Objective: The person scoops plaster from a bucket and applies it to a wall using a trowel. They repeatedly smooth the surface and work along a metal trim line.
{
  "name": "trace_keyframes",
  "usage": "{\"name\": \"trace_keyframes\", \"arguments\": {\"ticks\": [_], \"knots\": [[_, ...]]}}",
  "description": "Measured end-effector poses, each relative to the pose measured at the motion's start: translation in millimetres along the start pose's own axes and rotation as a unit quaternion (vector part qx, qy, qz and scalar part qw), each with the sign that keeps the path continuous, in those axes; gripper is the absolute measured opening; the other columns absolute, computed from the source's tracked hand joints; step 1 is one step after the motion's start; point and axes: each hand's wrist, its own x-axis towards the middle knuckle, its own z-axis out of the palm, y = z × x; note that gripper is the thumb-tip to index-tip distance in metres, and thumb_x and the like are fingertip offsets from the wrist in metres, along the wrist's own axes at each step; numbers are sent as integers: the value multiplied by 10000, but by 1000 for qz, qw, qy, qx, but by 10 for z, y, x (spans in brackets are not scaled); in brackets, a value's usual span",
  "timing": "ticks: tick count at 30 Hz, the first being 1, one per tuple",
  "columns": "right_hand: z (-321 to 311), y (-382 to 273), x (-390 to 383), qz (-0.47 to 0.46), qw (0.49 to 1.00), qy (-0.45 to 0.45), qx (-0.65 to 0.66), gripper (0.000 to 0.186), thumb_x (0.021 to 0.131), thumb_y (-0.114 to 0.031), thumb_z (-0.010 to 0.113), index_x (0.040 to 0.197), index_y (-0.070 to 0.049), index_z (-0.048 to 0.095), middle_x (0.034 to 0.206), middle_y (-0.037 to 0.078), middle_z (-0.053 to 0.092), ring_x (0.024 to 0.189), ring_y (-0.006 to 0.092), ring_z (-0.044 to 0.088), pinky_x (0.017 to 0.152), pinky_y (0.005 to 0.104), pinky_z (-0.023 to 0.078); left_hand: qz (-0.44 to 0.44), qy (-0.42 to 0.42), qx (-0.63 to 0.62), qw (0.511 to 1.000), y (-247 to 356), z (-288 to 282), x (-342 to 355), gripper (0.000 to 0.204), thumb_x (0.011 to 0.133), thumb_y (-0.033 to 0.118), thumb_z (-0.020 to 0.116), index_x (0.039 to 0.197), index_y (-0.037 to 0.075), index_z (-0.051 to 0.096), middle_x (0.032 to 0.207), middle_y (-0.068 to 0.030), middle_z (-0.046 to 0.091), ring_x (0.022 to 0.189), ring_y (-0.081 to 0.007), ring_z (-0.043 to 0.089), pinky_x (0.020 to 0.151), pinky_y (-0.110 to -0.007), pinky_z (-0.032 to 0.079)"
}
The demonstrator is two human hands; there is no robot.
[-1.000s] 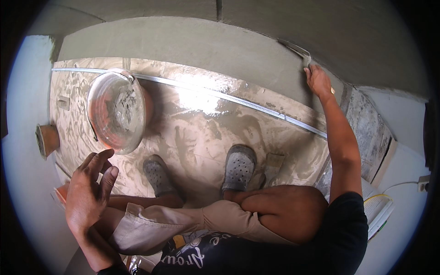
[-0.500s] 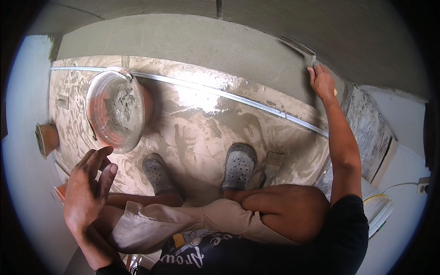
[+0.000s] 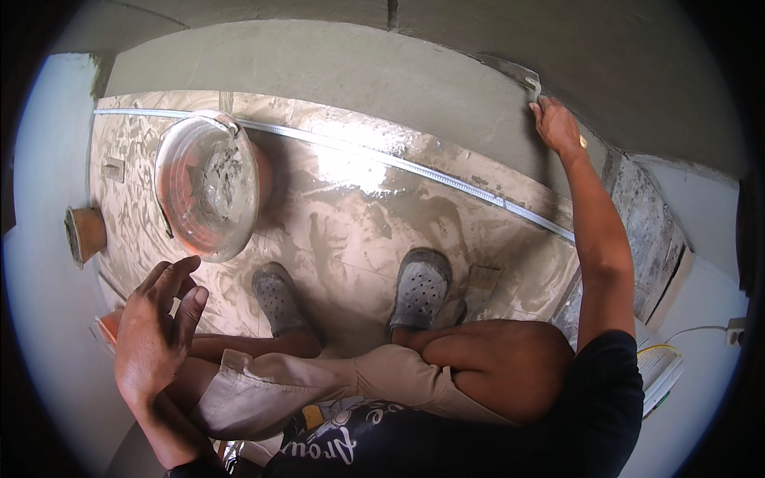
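My right hand point(image 3: 556, 126) is closed around the handle of a trowel point(image 3: 530, 77). A light end of that handle shows behind the hand. The thin blade lies against the inside corner where the grey plastered strip point(image 3: 319, 60) meets the darker wall point(image 3: 510, 36). My left hand point(image 3: 155, 331) hangs over my left knee, fingers loosely bent and apart, holding nothing. Nearest to it is an orange bucket point(image 3: 265, 179) with grey mortar point(image 3: 223, 183) inside, tilted in the picture.
A long metal straightedge point(image 3: 382, 159) runs across the smeared tile floor point(image 3: 335, 239). A small orange pot point(image 3: 86, 235) stands by the left wall. A flat brush point(image 3: 480, 287) lies beside my right clog point(image 3: 422, 287). A small flat tool point(image 3: 113, 169) lies left of the bucket.
My right hand and the trowel have slid a little up and to the left along the corner. My left hand stays nearly still. The view has shifted slightly.
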Motion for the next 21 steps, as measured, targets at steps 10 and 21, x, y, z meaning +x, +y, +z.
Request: {"name": "trace_keyframes", "arguments": {"ticks": [10,21], "knots": [[-50,131,-245,-13,996,87,4,361,1053,-369,537,1151,-52,679,1105,188,698,1030,417,676,878,522,539,-3,10,16,1000,-9,-3,14,358,993,159,669,1280,-54,649,1022,-218,682,925,-343,691,846,-428,536],[25,370,-284,31,999,18,-6,358,1050,-368,546,1151,-53,682,1150,208,686,1051,423,668,897,529,532,5,-2,3,1000,7,-11,40,359,996,165,670,1279,-56,650,1017,-220,679,914,-337,689,841,-420,536]]}}
